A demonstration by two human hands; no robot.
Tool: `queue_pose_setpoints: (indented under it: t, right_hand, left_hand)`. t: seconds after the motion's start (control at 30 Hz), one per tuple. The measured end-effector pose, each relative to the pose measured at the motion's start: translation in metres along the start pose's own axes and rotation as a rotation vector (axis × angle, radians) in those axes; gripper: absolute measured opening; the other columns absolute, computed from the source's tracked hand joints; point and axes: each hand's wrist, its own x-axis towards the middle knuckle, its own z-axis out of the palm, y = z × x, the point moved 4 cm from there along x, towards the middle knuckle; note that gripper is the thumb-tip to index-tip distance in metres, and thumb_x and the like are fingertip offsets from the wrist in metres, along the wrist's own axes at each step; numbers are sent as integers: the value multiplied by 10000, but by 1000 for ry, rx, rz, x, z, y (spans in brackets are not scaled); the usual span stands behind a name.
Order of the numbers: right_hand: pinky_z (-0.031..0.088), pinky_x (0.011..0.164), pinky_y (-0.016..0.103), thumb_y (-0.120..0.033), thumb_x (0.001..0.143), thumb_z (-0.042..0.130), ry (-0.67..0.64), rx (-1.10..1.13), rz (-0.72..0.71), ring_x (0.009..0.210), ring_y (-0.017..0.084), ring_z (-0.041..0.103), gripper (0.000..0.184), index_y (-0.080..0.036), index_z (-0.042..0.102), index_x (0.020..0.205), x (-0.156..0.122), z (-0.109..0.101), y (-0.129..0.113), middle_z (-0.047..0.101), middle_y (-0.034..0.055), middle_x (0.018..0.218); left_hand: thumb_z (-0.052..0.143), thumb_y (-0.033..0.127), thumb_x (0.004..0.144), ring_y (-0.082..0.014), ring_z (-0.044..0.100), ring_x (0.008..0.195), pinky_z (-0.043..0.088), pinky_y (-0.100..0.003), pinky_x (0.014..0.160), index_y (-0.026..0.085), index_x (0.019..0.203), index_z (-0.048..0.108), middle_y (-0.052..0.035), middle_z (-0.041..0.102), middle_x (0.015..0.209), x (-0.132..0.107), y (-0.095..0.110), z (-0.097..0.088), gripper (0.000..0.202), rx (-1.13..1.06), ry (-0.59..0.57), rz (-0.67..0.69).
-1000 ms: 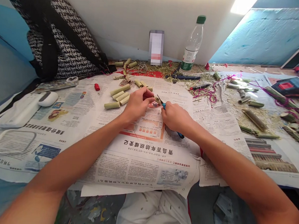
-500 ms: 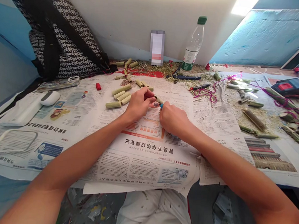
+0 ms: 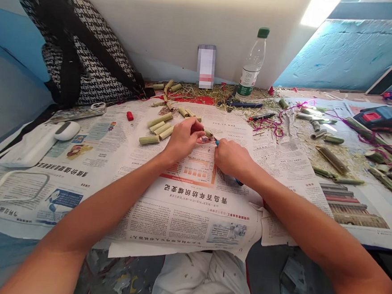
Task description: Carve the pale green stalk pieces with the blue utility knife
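Note:
My left hand (image 3: pixel 183 137) is closed in a pinch on a small piece with a pink or reddish tint at its fingertips (image 3: pixel 203 140); I cannot name the piece. My right hand (image 3: pixel 230 159) grips a pair of blue-handled pliers (image 3: pixel 216 142), whose jaws meet that piece. One blue handle end pokes out below the hand (image 3: pixel 239 182). Both hands rest over the spread newspaper (image 3: pixel 186 195). Just left of my left hand lie several short green bamboo tubes (image 3: pixel 159 129).
A clear plastic bottle (image 3: pixel 252 66) stands at the back by the white wall. A black-and-white patterned bag (image 3: pixel 84 58) leans at the back left. A white mouse (image 3: pixel 66 130) lies at left. More bamboo pieces (image 3: pixel 332 159), magenta string (image 3: pixel 274 125) and a red-and-black tool (image 3: pixel 382 117) crowd the right.
The hands stay together at the same spot; the pliers' handle end shows again below my right hand. The view has tilted slightly, shifting the scene down a little.

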Motion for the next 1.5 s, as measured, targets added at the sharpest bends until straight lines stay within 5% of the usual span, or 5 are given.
queue_pose_setpoints:
  t: [0.17,0.4,0.7,0.93,1.5]
  right_hand:
    - [522,735,409,-349,1068,299,76,19,-62,957,353,730,426,-121,622,1228,-3,0,-6,745,237,1106]
    - [518,737,381,-204,950,458,-16,-22,17,1003,342,741,312,-125,691,1141,3,-1,2,751,244,1141]
    - [518,735,396,-353,1060,323,99,-29,-57,970,355,734,399,-144,630,1206,2,-2,-2,749,221,1100]
    - [524,732,391,-227,960,449,-8,-31,7,1000,359,746,333,-135,712,1140,2,-2,2,759,242,1113]
    - [535,763,408,-411,1046,353,75,-39,45,977,357,731,432,-159,689,1147,8,-8,12,748,227,1125]
  left_hand:
    - [661,117,871,-186,733,843,582,-334,808,203,848,606,-19,763,884,0,-1,-1,104,-19,-6,-20]
    - [676,132,869,-186,724,839,587,-341,819,202,870,619,-22,764,895,-2,3,2,91,-2,-3,12]
    - [627,117,876,-188,721,882,588,-350,852,208,909,625,-40,756,955,-2,0,1,96,8,6,30]
    - [669,126,854,-192,710,881,584,-351,849,203,912,633,-38,758,950,-4,4,4,103,18,-14,48]
    - [591,57,888,-210,725,933,590,-379,881,214,946,633,-60,749,1011,-1,1,-1,172,42,-16,37]
